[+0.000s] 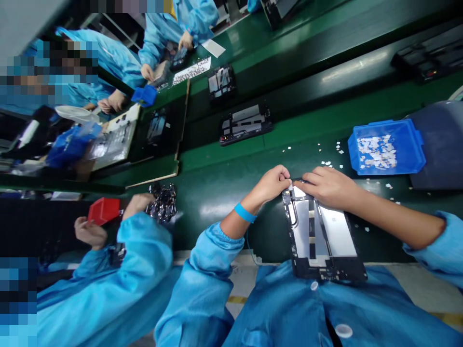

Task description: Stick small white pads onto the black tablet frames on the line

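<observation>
An opened tablet point(318, 231) lies in front of me with its insides up: silvery battery plates, dark cables and a black lower board. Its near end reaches past the table edge against my blue coat. At its far left corner, my left hand point(273, 183) is closed in a pinch; a tiny white bit shows by the thumb, but what the fingertips hold is unclear. Across the far edge, my right hand point(329, 187) grips the tablet, fingers bent beside a small white patch point(299, 191), thumb hidden. A blue band point(245, 213) circles my left wrist.
To the right stands a blue bin point(387, 147) of small white scraps, with more scraps point(327, 164) scattered about. Other opened tablets point(246, 124) lie further back. On the left, a co-worker's hand point(139, 205) is by a heap of black parts point(162, 202) and a red bin point(103, 210).
</observation>
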`<action>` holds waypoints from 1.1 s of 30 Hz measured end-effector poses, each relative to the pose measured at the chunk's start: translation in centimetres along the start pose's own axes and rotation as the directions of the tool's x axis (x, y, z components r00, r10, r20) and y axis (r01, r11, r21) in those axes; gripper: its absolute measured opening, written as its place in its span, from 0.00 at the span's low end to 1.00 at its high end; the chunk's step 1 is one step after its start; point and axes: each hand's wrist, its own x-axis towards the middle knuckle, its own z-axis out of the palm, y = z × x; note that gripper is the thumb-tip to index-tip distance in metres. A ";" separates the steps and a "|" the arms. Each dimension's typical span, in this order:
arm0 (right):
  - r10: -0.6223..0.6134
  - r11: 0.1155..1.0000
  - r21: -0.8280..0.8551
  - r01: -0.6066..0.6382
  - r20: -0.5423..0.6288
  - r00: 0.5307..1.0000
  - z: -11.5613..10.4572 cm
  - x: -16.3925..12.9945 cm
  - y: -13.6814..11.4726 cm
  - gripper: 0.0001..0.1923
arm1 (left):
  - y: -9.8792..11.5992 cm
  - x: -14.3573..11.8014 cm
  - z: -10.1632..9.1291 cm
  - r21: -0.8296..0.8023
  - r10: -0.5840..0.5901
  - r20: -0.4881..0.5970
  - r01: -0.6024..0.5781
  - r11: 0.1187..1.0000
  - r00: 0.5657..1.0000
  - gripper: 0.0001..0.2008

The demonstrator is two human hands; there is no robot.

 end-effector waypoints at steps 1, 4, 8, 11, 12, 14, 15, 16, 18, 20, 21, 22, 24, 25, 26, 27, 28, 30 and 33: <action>0.004 1.000 0.001 -0.004 -0.003 1.000 0.0 -0.1 0.0 0.17 | 0.2 0.1 -0.2 0.047 0.013 0.018 -0.013 0.999 1.000 0.06; 0.005 1.000 -0.001 -0.005 0.001 1.000 0.3 -0.2 0.0 0.17 | 1.1 1.0 -0.6 0.144 0.010 0.113 -0.027 0.989 0.994 0.07; 0.016 1.000 0.016 -0.016 -0.002 1.000 0.7 0.0 0.3 0.16 | 2.1 2.0 -1.5 0.207 0.019 0.156 -0.052 0.977 0.988 0.10; 0.077 0.994 0.088 -0.070 -0.085 0.993 -0.1 -0.6 0.5 0.16 | 1.7 0.0 -1.8 0.082 0.092 -0.104 -0.084 0.993 0.990 0.06; 0.133 0.985 0.129 -0.116 -0.129 0.983 -0.8 -1.3 0.4 0.17 | 1.3 -1.4 -1.7 0.036 0.098 -0.231 -0.092 0.995 0.968 0.05; 0.327 0.931 0.230 -0.283 -0.181 0.928 -2.5 -3.4 -0.5 0.18 | -0.2 -5.2 -0.8 -0.006 0.073 -0.418 -0.083 0.996 0.906 0.07; 0.447 0.876 0.280 -0.392 -0.166 0.879 -3.4 -4.9 -1.3 0.18 | -1.0 -7.3 0.0 -0.004 0.048 -0.427 -0.055 0.999 0.903 0.10; 0.560 0.803 0.317 -0.504 -0.117 0.820 -4.2 -6.4 -2.3 0.19 | -1.9 -9.5 1.1 0.021 0.027 -0.404 -0.020 1.000 0.914 0.14; 0.680 0.673 0.340 -0.657 0.065 0.730 -5.3 -9.5 -4.8 0.20 | -3.2 -13.2 3.9 0.074 0.007 -0.298 0.016 0.997 0.955 0.24; 0.671 0.613 0.359 -0.703 0.232 0.704 -5.6 -11.6 -7.4 0.23 | -3.7 -15.6 6.9 0.112 0.016 -0.213 0.008 0.994 0.977 0.33; 0.659 0.603 0.362 -0.711 0.275 0.700 -5.7 -12.0 -8.6 0.24 | -3.6 -16.3 8.3 0.120 0.026 -0.204 -0.001 0.993 0.979 0.36; 0.652 0.596 0.368 -0.713 0.297 0.698 -5.7 -12.0 -9.7 0.26 | -3.5 -16.7 9.3 0.118 0.037 -0.218 -0.012 0.993 0.975 0.38; 0.649 0.590 0.395 -0.704 0.287 0.705 -6.0 -10.7 -11.2 0.29 | -3.3 -17.2 10.0 0.077 0.049 -0.296 -0.027 0.997 0.954 0.38; 0.641 0.589 0.424 -0.688 0.274 0.717 -6.2 -9.6 -11.6 0.31 | -3.3 -17.5 9.6 0.038 0.043 -0.347 -0.032 0.999 0.937 0.37; 0.612 0.592 0.467 -0.657 0.270 0.744 -6.4 -8.3 -11.9 0.32 | -3.5 -17.7 8.7 -0.011 0.028 -0.398 -0.036 0.999 0.917 0.36; 0.569 0.598 0.513 -0.616 0.269 0.777 -6.6 -7.0 -11.9 0.33 | -3.9 -18.1 7.2 -0.066 0.001 -0.449 -0.035 0.997 0.894 0.36; 0.524 0.609 0.548 -0.573 0.264 0.810 -6.7 -5.8 -11.7 0.32 | -4.6 -18.5 5.3 -0.121 -0.036 -0.498 -0.028 0.992 0.866 0.35; 0.469 0.635 0.574 -0.517 0.245 0.849 -6.4 -4.3 -10.7 0.29 | -6.8 -19.4 0.5 -0.221 -0.137 -0.578 0.007 0.975 0.805 0.35; 0.556 0.644 0.504 -0.576 0.208 0.805 -5.1 -4.3 -8.1 0.23 | -11.0 -21.1 -7.2 -0.334 -0.330 -0.621 0.141 0.932 0.711 0.40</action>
